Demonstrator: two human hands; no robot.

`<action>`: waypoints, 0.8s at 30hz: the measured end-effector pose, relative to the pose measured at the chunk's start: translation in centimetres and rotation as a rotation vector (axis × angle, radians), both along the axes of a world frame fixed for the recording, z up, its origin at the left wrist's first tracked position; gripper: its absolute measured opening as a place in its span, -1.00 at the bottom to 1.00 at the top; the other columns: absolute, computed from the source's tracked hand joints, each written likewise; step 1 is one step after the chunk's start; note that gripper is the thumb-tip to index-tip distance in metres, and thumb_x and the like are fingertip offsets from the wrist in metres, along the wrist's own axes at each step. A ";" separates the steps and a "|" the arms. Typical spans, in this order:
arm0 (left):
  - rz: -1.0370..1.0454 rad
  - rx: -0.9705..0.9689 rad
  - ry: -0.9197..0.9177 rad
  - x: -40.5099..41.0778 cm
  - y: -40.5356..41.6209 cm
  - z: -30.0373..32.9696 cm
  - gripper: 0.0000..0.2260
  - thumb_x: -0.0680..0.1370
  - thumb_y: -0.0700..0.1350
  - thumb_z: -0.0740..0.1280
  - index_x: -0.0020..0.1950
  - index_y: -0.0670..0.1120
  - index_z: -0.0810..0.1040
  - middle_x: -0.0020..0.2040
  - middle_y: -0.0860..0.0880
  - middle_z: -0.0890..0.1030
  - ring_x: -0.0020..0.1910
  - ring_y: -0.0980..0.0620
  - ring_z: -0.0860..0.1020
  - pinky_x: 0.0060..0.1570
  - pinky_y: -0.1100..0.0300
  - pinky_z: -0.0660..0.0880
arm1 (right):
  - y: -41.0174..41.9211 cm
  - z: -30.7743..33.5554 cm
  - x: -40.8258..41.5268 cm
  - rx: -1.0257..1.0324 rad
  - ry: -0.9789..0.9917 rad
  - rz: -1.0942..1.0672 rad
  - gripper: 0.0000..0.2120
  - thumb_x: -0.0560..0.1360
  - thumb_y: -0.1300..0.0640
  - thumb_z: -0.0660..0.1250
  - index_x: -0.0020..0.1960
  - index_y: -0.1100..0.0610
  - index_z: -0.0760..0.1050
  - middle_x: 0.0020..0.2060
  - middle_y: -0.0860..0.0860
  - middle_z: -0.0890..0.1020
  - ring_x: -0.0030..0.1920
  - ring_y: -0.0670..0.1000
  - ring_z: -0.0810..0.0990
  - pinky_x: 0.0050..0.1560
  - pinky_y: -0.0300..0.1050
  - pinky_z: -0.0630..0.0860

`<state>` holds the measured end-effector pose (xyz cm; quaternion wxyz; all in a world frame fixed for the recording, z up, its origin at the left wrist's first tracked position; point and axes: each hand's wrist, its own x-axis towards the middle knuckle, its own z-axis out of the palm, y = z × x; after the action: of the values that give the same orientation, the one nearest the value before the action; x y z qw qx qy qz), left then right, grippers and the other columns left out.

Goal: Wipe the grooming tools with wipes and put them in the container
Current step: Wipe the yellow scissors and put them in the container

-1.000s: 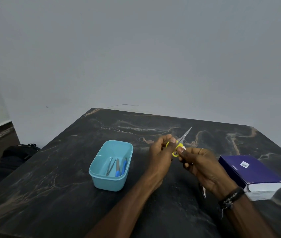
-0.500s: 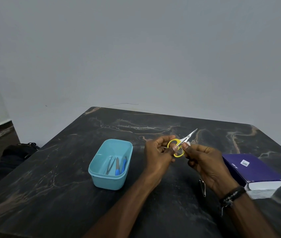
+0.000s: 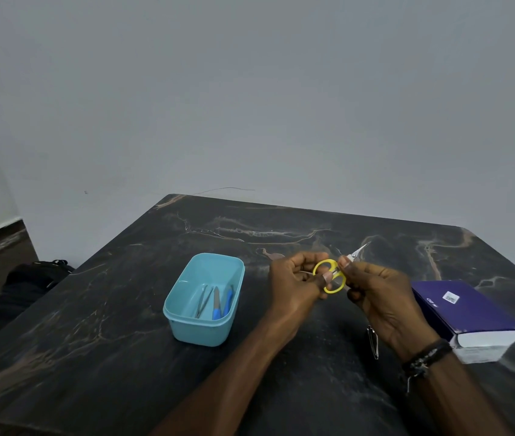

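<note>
Small scissors with yellow ring handles and silver blades are held above the table between both hands, blades pointing up and to the right. My left hand grips the yellow rings. My right hand pinches the scissors near the pivot; a wipe in it cannot be made out. The light blue container stands to the left of my hands and holds tweezers and two blue-handled tools. A metal nail clipper lies on the table under my right wrist.
A purple box with a white side sits at the right, near my right forearm. The dark marbled table ends at a grey wall behind. A black bag lies on the floor at the left.
The scissors have tilted, blades swinging more to the right and lower. My left hand's grip has shifted on the yellow rings, which now show more fully. Both hands stay in the same spot.
</note>
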<state>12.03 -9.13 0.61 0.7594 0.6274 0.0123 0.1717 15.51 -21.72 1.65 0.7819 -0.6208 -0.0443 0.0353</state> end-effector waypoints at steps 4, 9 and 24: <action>-0.042 0.010 -0.010 -0.2 -0.7 0.1 -0.79 0.41 -0.36 0.46 -0.11 -0.06 0.61 -0.19 -0.09 0.66 -0.29 0.02 0.61 -0.43 0.26 0.54 | -0.6 0.0 0.3 0.092 -0.015 -0.068 -0.77 0.24 0.11 0.49 -0.24 0.28 0.65 -0.31 0.18 0.67 -0.28 0.09 0.52 -0.18 -0.06 0.47; -0.004 -0.020 0.001 -0.1 -0.3 0.2 -0.80 0.41 -0.35 0.46 -0.10 -0.08 0.61 -0.17 -0.11 0.66 -0.24 -0.02 0.63 -0.40 0.22 0.57 | 0.0 0.2 -0.1 0.062 0.029 0.033 -0.86 0.43 0.20 0.39 -0.17 0.30 0.60 -0.40 0.10 0.65 -0.47 -0.10 0.49 -0.48 -0.32 0.39; -0.022 0.019 0.012 -0.3 -0.3 0.3 -0.84 0.46 -0.33 0.40 0.01 -0.16 0.63 -0.18 -0.08 0.66 -0.31 0.06 0.58 -0.45 0.26 0.51 | -0.5 0.3 0.7 0.229 0.050 -0.114 -0.75 0.22 0.11 0.52 -0.20 0.23 0.59 -0.42 0.00 0.60 -0.44 -0.12 0.43 -0.50 -0.34 0.39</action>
<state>11.71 -9.48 0.91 0.7551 0.6358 0.0084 0.1598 16.20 -22.24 1.96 0.8494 -0.5277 0.0066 0.0009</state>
